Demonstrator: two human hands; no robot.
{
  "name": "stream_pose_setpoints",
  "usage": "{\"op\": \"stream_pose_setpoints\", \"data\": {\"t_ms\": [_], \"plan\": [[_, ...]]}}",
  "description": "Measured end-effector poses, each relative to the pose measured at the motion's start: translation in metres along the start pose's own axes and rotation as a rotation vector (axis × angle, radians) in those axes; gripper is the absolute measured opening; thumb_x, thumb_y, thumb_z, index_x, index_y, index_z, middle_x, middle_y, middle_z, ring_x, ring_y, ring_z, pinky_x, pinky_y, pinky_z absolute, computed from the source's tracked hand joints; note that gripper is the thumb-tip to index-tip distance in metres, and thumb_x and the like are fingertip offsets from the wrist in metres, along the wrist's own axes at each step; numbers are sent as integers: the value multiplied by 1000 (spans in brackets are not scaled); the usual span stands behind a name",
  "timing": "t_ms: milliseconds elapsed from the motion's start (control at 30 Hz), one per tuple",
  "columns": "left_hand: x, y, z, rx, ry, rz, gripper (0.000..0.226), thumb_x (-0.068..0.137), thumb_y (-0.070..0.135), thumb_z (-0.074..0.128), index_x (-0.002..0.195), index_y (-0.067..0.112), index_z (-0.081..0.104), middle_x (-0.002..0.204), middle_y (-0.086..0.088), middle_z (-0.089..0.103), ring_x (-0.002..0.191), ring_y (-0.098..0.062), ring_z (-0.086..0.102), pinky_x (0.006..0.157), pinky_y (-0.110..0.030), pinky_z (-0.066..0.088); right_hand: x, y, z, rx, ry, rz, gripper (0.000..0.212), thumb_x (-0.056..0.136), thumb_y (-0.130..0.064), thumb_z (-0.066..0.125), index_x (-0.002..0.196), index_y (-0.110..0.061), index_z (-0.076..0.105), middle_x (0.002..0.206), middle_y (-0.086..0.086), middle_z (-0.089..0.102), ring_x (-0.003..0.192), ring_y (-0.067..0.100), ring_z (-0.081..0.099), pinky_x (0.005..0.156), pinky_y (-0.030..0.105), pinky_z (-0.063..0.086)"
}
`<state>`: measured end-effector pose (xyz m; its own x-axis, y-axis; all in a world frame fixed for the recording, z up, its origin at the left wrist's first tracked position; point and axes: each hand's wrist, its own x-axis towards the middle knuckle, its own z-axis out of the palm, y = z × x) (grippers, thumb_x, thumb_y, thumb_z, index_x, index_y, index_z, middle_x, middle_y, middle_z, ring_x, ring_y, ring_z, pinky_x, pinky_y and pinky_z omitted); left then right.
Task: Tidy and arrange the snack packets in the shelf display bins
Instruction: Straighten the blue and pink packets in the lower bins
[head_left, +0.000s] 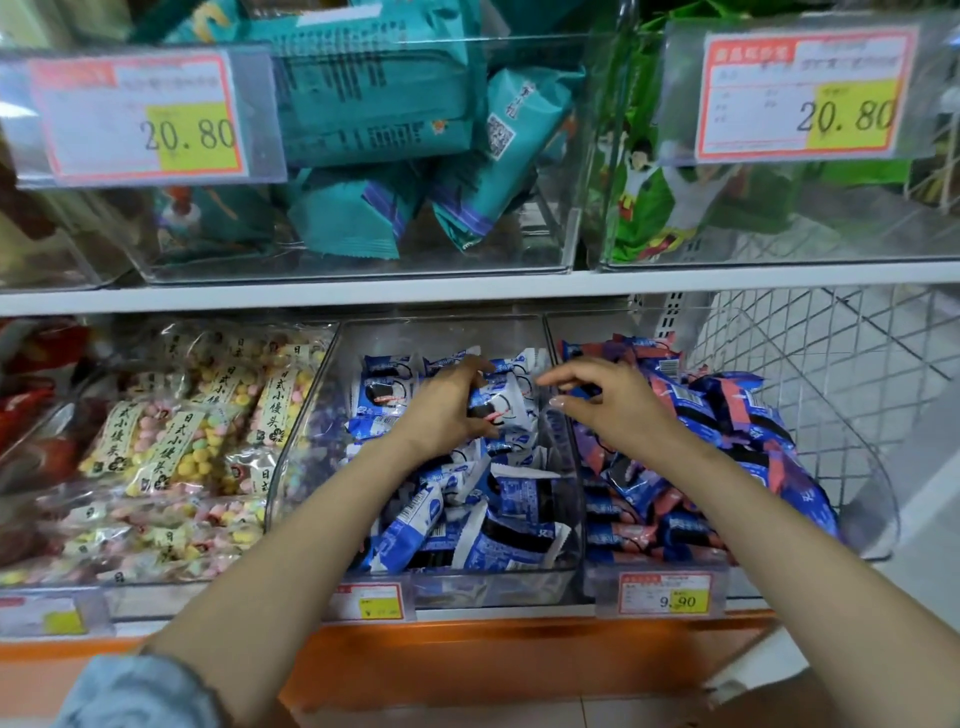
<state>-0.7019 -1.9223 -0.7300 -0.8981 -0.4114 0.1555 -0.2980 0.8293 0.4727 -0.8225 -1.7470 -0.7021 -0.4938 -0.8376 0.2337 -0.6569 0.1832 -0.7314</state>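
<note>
A clear middle bin (563, 564) on the lower shelf holds several blue-and-white snack packets (498, 535) in a loose heap. My left hand (441, 410) is inside the bin near its back and grips one blue-and-white packet (506, 408) between fingers and thumb. My right hand (608, 400) hovers just to the right of that packet, over the wall between the bins, fingers loosely curved and holding nothing. The bin to the right (883, 499) is piled with blue-and-pink packets (727, 431).
To the left lies a bin of clear bags with pastel puffs (182, 431). The upper shelf carries a bin of teal packets (395, 156) and one of green packets (670, 208), each with a 20.80 price tag. A wire mesh panel (831, 374) closes the right side.
</note>
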Motion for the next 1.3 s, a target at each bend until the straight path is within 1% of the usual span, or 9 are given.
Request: {"op": "stream_pose_setpoints", "data": {"t_ms": [167,367,567,700,900,1000,1133,1233,1300], "plan": [[17,0,15,-69,-47,79,43,71,13,80,91,10,42,92,-2,46,82,-19,42,61,-23,28,-1,2,0,3,-11,-6,23,88,-14,64,106,-27,66,115,-9,62,104,0,53,81,2,36],[29,-6,25,-6,24,223,38,70,11,79,100,1,57,103,-12,52,90,-21,47,75,-25,37,0,0,-2,16,-13,2,23,89,-13,63,108,-24,67,114,-10,62,103,1,54,81,4,38],[32,-12,35,105,171,245,41,66,24,83,91,2,60,95,-13,56,84,-26,51,69,-26,33,1,-1,-1,14,-6,-3,22,88,-12,63,108,-22,68,113,-7,62,97,0,55,76,2,39],[33,-12,39,139,201,250,42,64,30,84,90,6,61,92,-12,57,82,-30,54,70,-35,44,1,0,-1,-3,-5,-6,22,88,-11,63,107,-22,68,112,-7,61,96,0,54,74,-2,37],[20,-18,20,80,161,162,49,68,37,80,106,11,63,112,-10,54,107,-27,48,89,-36,40,2,-2,-2,26,-9,-3,20,88,-12,63,105,-21,68,108,-7,63,96,2,55,73,-1,39],[7,-26,2,23,111,89,39,76,28,75,108,11,60,114,-9,53,104,-21,49,89,-30,42,2,-2,-2,35,-21,10,19,88,-12,63,103,-24,67,108,-7,62,100,6,55,77,6,40],[-18,-31,-14,-93,25,13,21,80,15,71,97,11,59,95,-1,61,85,-16,58,80,-30,50,1,-3,-2,43,-22,12,19,88,-12,63,101,-25,66,104,-10,60,98,5,54,77,6,39],[-34,-14,-20,-305,-154,-16,18,82,12,68,95,17,56,86,3,64,73,1,57,76,-22,50,-1,-4,-1,30,-10,-1,19,88,-12,64,103,-24,67,103,-12,60,97,3,55,77,6,40],[-39,0,-18,-377,-282,-6,25,81,15,70,102,17,58,93,4,66,81,3,59,81,-19,50,-2,-4,-1,23,-3,-2,20,88,-12,64,102,-25,67,105,-10,61,98,4,56,82,14,43]]}}
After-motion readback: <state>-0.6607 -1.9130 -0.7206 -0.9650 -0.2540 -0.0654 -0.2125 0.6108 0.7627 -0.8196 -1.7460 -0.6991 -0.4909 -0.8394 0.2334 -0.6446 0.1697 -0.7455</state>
